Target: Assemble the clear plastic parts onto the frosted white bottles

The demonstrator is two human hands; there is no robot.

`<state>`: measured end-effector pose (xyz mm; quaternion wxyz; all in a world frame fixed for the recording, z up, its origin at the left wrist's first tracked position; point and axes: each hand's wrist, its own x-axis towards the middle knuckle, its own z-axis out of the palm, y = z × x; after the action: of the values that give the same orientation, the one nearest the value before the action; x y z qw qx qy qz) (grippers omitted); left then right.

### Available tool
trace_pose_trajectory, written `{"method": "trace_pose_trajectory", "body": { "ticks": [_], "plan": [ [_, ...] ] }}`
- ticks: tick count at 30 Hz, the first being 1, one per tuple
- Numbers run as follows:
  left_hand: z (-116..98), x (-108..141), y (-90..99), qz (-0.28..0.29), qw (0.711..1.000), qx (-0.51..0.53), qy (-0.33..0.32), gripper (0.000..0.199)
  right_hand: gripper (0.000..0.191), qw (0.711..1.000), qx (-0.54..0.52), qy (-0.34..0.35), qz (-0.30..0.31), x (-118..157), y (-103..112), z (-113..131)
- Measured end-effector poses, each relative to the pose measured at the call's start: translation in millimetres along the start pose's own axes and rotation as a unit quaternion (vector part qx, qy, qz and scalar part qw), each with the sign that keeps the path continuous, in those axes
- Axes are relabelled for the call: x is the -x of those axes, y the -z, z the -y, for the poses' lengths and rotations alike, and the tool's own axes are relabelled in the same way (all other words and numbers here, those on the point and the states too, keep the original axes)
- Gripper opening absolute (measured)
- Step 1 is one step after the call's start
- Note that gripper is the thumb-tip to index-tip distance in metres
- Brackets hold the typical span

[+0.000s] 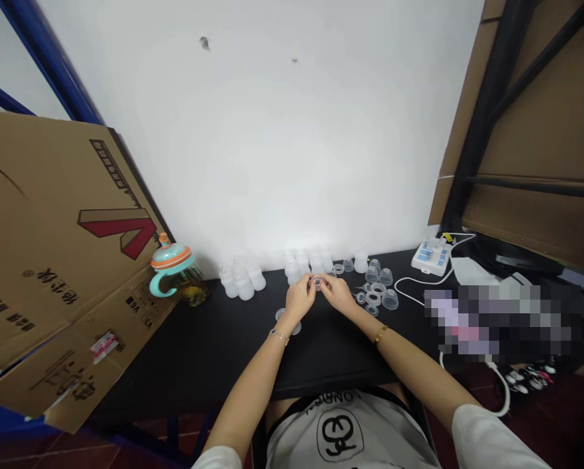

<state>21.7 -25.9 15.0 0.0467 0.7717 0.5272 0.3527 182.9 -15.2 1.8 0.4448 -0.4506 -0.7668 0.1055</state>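
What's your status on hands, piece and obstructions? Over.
Left hand and right hand together on small clear ring-shaped piece. Frosted bottles just beyond; clear domed covers off to the right. Left wrist partly hides clear round parts.

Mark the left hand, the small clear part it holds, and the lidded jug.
Left hand (300, 298), head view: back of hand.
Clear part (317, 283), head view: its middle.
Lidded jug (189, 280), head view: clear body.

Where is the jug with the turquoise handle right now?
In the head view, the jug stands at the left on the black table, between the cardboard and the left cluster of white pieces.
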Motion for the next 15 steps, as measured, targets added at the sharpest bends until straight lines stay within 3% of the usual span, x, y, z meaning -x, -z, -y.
{"method": "trace_pose_trajectory", "body": {
  "ticks": [15],
  "plan": [
    [-1.6, -0.3, 2.4, 0.008, 1.000, 0.000, 0.009, 0.027, 0.032, 1.000, 0.003, 0.002, -0.006, 0.1, -1.6, -1.5]
  ]
}}
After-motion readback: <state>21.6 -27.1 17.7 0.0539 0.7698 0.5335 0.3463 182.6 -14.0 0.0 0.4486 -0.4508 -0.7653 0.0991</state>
